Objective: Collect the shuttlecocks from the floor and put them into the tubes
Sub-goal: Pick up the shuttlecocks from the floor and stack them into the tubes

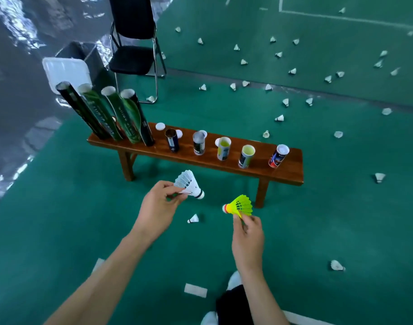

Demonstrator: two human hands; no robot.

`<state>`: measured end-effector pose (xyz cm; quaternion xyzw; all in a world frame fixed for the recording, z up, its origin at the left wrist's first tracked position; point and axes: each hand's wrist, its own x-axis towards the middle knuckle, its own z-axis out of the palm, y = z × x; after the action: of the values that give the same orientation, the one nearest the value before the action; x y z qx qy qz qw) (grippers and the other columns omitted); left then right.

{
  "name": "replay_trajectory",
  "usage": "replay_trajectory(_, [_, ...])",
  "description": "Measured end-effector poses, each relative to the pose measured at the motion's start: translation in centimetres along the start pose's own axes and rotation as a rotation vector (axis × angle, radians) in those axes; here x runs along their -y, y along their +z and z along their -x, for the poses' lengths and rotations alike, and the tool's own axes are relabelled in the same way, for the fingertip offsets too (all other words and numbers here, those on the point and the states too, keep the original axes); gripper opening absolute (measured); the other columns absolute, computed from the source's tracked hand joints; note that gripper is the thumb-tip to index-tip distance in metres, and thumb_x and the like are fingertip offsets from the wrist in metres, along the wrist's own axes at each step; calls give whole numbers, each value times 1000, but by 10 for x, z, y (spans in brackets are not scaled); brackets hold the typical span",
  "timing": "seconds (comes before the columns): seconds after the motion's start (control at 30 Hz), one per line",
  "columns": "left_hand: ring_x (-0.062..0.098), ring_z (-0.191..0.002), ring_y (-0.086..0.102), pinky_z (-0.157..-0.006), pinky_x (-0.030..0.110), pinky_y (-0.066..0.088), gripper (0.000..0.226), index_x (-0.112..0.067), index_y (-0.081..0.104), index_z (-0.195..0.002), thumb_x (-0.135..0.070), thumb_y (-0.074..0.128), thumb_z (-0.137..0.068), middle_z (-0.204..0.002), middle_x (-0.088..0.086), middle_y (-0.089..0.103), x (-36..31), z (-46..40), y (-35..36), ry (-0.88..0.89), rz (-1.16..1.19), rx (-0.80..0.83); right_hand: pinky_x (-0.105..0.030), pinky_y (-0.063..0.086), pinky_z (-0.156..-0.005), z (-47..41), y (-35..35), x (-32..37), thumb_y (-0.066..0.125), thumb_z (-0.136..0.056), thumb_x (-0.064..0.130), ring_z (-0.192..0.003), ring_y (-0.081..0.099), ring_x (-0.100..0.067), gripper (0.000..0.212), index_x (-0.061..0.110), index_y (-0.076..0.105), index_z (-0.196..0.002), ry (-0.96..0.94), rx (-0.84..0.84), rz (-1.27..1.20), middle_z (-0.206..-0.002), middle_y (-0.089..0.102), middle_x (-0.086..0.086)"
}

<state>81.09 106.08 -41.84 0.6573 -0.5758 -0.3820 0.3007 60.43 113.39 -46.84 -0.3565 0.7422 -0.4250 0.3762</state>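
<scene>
Both hands are busy: the left hand point(157, 205) pinches a white shuttlecock point(189, 184) by its skirt, the right hand point(247, 233) pinches a yellow shuttlecock point(239, 205). Just beyond them 1 more white shuttlecock point(193, 218) lies on the green floor point(72, 219). On the bench point(292, 170) stand 5 short open tubes point(224, 148) and 4 tall leaning tubes point(121, 113). Farther out, dozens lie scattered, so I'd judge most of the collecting remains.
</scene>
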Motion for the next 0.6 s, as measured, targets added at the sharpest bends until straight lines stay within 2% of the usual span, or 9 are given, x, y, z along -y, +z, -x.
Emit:
replay_trajectory(0.1, [2,-96,59,-75,16,48,7,-28,78,-97,-26,75,-91,-119,-18,52,3,-55,5,49,-69,-27,-40,49,-76,-42,8,-1,58,-104,18,-80,60,-21,26,38,70,-94,-8,-38,23,-95,54,1])
replay_trajectory(0.17, [10,-102,55,-79,28,52,10,-17,79,-96,-25,75,-92,-123,-16,46,6,-88,5,58,-106,-88,-36,50,-80,-71,12,-1,59,-103,17,-85,64,-14,28,42,71,-98,3,-82,32,-104,57,5])
replay_trajectory(0.2, [13,-102,54,-80,28,51,12,-15,78,-92,-26,76,-91,-118,-17,45,8,-109,5,45,-145,-111,-33,49,-82,-92,19,-4,60,-103,17,-86,64,-8,29,43,71,-97,8,-101,35,-112,58,5])
replay_trajectory(0.27, [13,-87,56,-69,23,46,18,-20,70,-79,-32,77,-90,-102,-19,47,10,-146,2,12,-242,-115,-32,48,-88,-130,36,-5,60,-103,18,-91,61,2,21,34,75,-102,25,-126,70,-137,51,0])
replay_trajectory(0.33, [11,-68,56,-57,27,45,24,-27,62,-72,-35,76,-90,-93,-17,54,11,-175,-4,-57,-271,-87,-34,47,-95,-162,53,4,60,-103,19,-100,57,4,19,14,78,-109,55,-136,167,-153,34,-3])
replay_trajectory(0.37, [11,-65,57,-55,28,46,22,-29,64,-73,-34,75,-91,-91,-16,59,14,-191,-9,-87,-266,-64,-35,48,-95,-179,63,11,60,-103,18,-102,56,-2,20,9,77,-108,61,-144,231,-152,34,-3])
replay_trajectory(0.43, [9,-57,55,-47,23,41,13,-31,72,-83,-29,71,-95,-82,-14,66,20,-214,-18,-130,-248,-21,-31,49,-84,-208,83,26,61,-103,18,-98,59,-15,20,6,76,-107,47,-147,318,-132,47,3])
replay_trajectory(0.5, [12,-46,48,-38,21,33,16,-29,76,-86,-24,66,-97,-67,-8,66,28,-233,-21,-154,-233,12,-20,43,-75,-230,98,40,62,-102,18,-94,61,-13,19,9,77,-109,-24,-119,298,-109,57,16])
replay_trajectory(0.6, [26,-63,61,-48,32,39,27,-20,65,-73,-22,60,-99,-66,4,66,38,-268,-21,-183,-266,67,-20,40,-74,-261,124,55,62,-102,20,-88,61,-10,21,13,78,-113,-3,-43,305,-100,65,18])
